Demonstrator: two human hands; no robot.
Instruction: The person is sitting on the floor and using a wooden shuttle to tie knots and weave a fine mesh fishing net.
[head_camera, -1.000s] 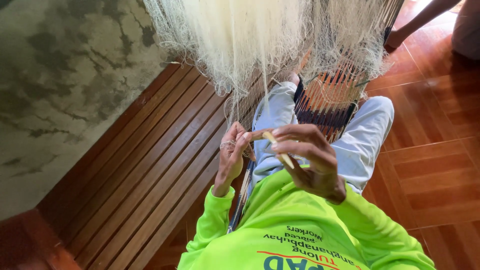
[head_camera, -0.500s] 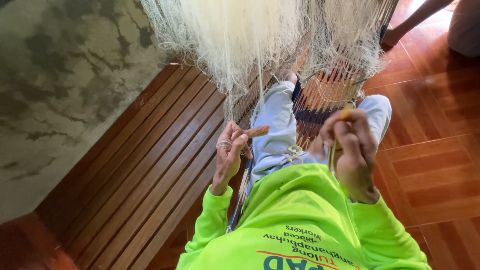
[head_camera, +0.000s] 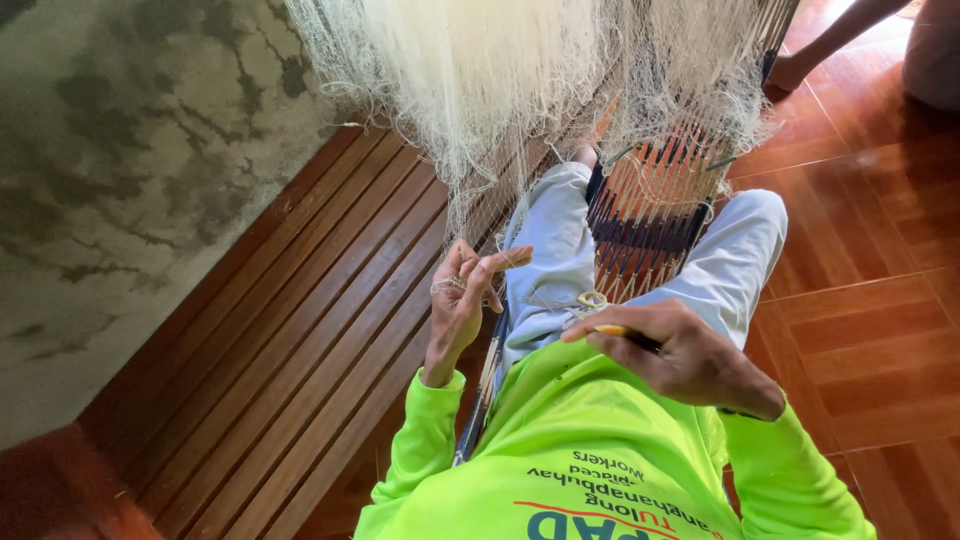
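The step looks like knotting a mesh of the pale net (head_camera: 480, 90), which hangs at 12 o'clock. The left hand (head_camera: 462, 300) pinches the thread, fingers narrow; the right hand (head_camera: 680, 355) grips a yellow netting needle (head_camera: 612, 329) — probably it must next pass through the loop, at 9 o'clock from it.

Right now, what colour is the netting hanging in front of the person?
The netting is pale cream, almost off-white, best seen in the head view, the only one.
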